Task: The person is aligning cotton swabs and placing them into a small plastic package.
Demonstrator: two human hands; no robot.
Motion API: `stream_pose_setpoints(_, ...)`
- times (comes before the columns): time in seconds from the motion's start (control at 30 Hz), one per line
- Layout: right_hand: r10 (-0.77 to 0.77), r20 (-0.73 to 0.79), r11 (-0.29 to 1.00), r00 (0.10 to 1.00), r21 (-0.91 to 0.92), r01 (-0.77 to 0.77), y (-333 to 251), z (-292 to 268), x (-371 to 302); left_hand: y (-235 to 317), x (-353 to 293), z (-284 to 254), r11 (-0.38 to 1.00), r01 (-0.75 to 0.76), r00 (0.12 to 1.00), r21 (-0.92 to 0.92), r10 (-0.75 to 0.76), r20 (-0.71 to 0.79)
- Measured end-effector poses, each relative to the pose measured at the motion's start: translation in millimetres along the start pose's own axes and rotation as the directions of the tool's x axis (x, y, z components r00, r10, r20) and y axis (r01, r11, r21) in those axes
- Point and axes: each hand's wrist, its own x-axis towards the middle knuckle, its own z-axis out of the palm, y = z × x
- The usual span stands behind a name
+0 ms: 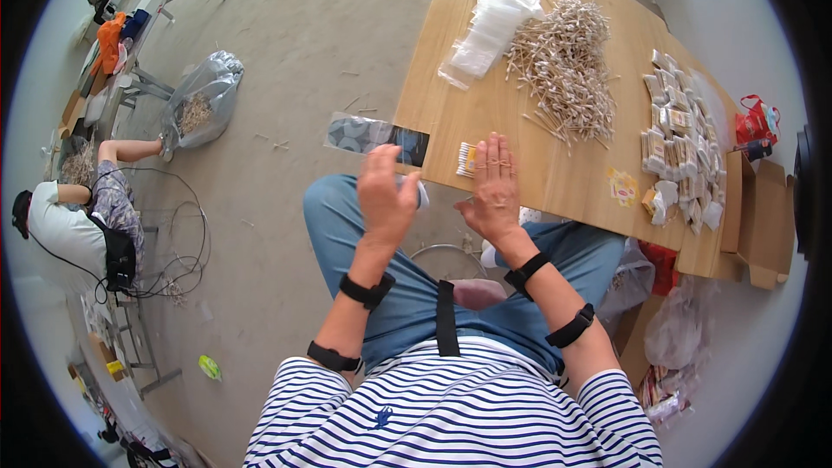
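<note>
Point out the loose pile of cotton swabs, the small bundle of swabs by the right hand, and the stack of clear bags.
Swab pile (563, 69), head view, middle of the heap.
Swab bundle (466, 159), head view, its centre.
Clear bags (485, 35), head view, mid-stack.

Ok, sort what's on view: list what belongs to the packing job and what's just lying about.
In the job:
left hand and right hand
bundle of cotton swabs at the table edge
printed packet
heap of swabs
clear bags
filled packs

Lying about:
cardboard box
floor sack
cables
</note>
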Motion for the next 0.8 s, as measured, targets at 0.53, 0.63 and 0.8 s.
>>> stream_pose_setpoints(0.53, -0.134, 0.108, 0.991, 0.985, 0.012, 0.134, -63, 24, 49, -43, 31, 3, 0.988, 0.105, 0.989, 0.113, -0.092, -0.114)
stream_pose_setpoints(0.63, -0.145, 0.109, 0.989, 0.983, 0.007, 0.145, -63, 25, 49, -59, 40, 16, 0.955, 0.278, 0.960, -0.106, -0.280, -0.011)
stream_pose_setpoints(0.8, -0.148, 0.101, 0.989, 0.984, 0.009, 0.148, -62, 25, 49, -81, 44, 27, 0.609, 0.514, 0.840, -0.604, -0.498, 0.213)
